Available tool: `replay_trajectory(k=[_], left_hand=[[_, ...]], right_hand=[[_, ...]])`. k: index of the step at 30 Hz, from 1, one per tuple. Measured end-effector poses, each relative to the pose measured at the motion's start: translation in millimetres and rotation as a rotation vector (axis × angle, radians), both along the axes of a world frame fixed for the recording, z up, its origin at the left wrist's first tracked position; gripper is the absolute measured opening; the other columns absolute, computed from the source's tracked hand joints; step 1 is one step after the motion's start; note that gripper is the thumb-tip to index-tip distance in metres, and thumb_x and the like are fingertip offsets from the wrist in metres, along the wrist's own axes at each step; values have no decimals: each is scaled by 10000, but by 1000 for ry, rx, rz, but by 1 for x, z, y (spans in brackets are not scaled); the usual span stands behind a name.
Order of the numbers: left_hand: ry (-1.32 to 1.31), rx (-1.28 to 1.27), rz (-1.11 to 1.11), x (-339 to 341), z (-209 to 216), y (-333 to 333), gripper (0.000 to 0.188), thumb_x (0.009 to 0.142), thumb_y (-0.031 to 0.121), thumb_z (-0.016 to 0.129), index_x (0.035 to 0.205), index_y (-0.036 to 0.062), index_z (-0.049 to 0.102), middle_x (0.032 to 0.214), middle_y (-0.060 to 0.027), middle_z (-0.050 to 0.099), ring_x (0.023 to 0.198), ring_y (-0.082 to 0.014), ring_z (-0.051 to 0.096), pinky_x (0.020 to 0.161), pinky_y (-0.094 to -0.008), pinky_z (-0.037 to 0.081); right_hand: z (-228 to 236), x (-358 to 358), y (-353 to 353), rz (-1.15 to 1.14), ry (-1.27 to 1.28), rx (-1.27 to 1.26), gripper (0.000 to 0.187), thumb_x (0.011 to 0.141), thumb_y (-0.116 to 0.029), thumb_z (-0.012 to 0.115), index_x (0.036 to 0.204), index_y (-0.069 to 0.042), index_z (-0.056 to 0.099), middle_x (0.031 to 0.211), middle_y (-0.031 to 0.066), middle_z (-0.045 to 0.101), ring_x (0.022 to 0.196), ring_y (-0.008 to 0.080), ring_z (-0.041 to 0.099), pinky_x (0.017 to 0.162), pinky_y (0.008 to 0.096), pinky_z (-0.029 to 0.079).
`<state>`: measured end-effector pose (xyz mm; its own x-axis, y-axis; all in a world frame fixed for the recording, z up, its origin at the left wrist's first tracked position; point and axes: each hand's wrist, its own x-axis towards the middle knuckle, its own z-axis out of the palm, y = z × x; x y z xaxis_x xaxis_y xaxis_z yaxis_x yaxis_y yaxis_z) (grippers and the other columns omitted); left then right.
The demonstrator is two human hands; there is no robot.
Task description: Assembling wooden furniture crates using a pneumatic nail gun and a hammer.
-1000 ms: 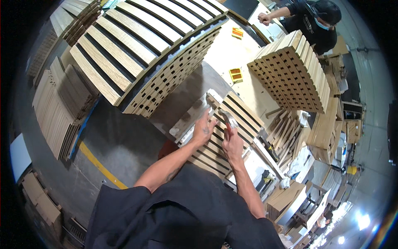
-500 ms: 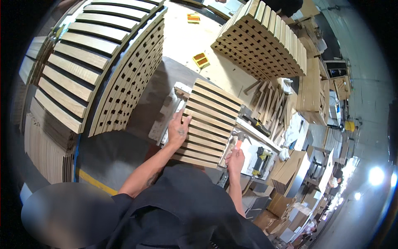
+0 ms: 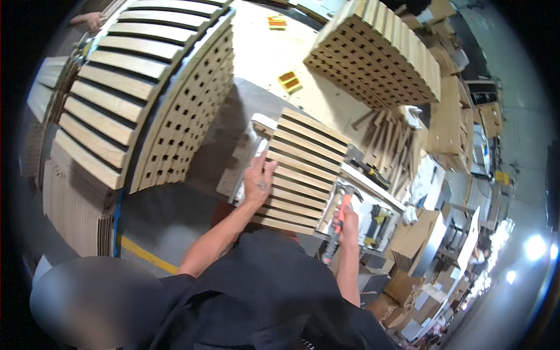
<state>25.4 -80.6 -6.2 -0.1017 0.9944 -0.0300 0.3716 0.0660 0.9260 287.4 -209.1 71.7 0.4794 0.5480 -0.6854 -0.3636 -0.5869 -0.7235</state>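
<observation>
A slatted wooden panel [image 3: 304, 173], pale strips with dark gaps between them, lies in front of me on a white-edged support. My left hand [image 3: 258, 182] holds its left edge, thumb over the slats and fingers along the side. Closed around the handle of a claw hammer [image 3: 345, 205] is my right hand [image 3: 348, 224], just beyond the panel's right edge. The hammer has a metal head and an orange and grey handle, its head pointing away from me. Right of it, a green and black power tool [image 3: 378, 224] rests on a white surface.
Tall stacks of slatted panels stand at left [image 3: 108, 96] and far right [image 3: 379, 55]. Loose wooden strips [image 3: 388, 140] lie beyond the hammer. Two yellow boxes [image 3: 289, 81] sit on the pale board [image 3: 256, 55]. Another person's hand [image 3: 93, 21] shows at upper left.
My right hand has moved slightly right with the hammer, and more of its handle now shows. My left hand stays on the panel edge. Another person's hand has appeared at upper left.
</observation>
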Motion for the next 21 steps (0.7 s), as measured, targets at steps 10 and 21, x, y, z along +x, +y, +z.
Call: replay_trajectory(k=[10,21], left_hand=[[-41,-77,-16,-3,12,1,453,964,285,650,1286,-31,606,1073,-247,665,949,-390,667,821,-418,511],[-34,-27,-12,-1,8,0,406,959,253,635,1297,31,596,1065,-247,642,931,-429,639,807,-460,498]], right_hand=[[-2,8,7,17,79,20,270,1042,-277,438,1033,-20,519,661,31,510,468,113,450,414,261,353],[-2,12,11,35,44,-16,311,1068,-325,417,1016,-34,515,650,22,497,446,112,421,409,267,316]])
